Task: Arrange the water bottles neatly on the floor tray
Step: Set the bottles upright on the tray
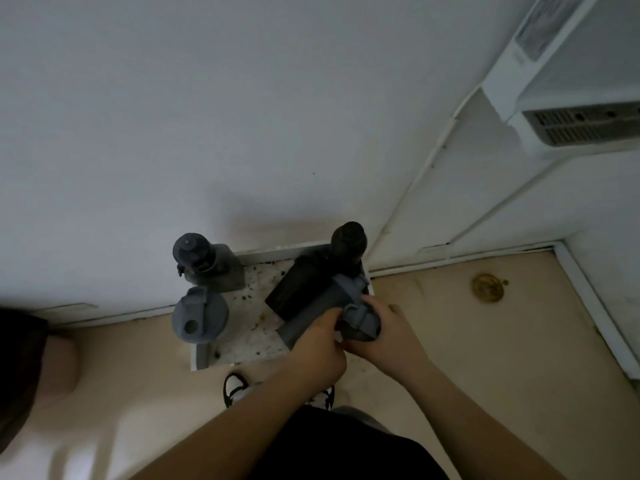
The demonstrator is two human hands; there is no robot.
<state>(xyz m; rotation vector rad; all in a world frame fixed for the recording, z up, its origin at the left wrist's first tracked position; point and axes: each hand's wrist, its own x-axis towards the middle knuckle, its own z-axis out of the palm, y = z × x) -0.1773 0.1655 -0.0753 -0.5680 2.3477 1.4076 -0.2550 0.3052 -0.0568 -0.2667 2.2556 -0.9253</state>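
A white speckled floor tray lies against the wall. Both hands hold a grey water bottle tilted over the tray's right side. My left hand grips its body and my right hand wraps its flip-top lid. Just behind it a black bottle leans at an angle. Upright in the back right corner is a dark bottle. Two more stand on the left: a squarish grey bottle at the back and a round grey bottle with a spout lid at the front.
The wall and its baseboard run right behind the tray. A brass floor drain sits to the right, and a white vented appliance hangs at upper right. My shoes stand just before the tray. A dark shape fills the left edge.
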